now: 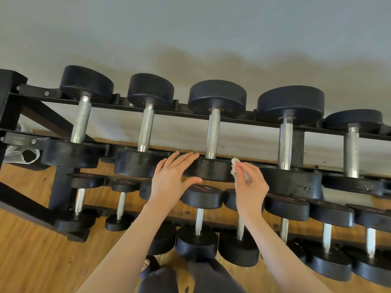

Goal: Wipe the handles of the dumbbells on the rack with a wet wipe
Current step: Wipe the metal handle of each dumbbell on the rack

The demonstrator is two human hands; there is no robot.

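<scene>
At frame centre, the left hand [172, 176] rests flat, fingers straight, on the near head of the middle dumbbell [212, 136] on the rack [127, 106]. The right hand [250, 187] pinches a crumpled wet wipe [234, 168] against that same head, below the knurled handle.

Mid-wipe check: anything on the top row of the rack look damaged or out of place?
Yes. The near head of the fourth dumbbell from the left has small pits or chips on its face, right of the right hand pinching the wet wipe. A crumpled white plastic bag sits at the rack's far left. All dumbbells sit seated.
</scene>
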